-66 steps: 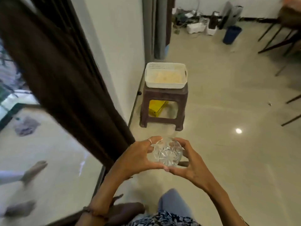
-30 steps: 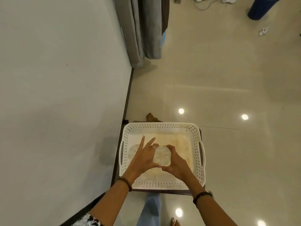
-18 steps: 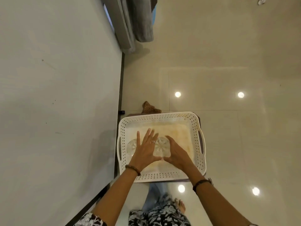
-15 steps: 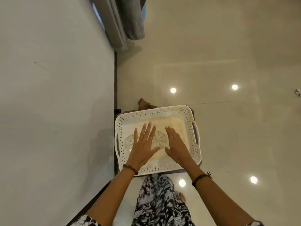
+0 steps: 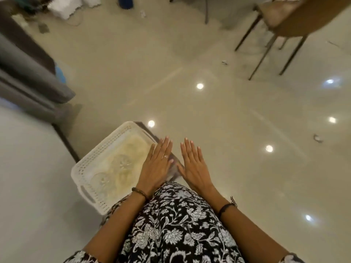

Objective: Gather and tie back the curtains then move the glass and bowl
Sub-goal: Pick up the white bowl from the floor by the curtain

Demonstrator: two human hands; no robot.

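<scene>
Glassware point(image 5: 121, 164) inside basket point(image 5: 98, 152), hands point(image 5: 156, 166) clear

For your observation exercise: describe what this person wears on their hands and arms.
The left hand has a small ring on one finger and a dark beaded bracelet at the wrist. The right hand shows no ring; its wrist carries a dark band. Both forearms are bare.

The person wears a black garment point(image 5: 176, 224) printed with white flowers and leaves. A dark beaded bracelet point(image 5: 139, 192) circles the left wrist and a dark band point(image 5: 226, 206) the right. A small ring point(image 5: 165, 156) sits on the left hand point(image 5: 155, 166), and the fingernails look pale.
</scene>
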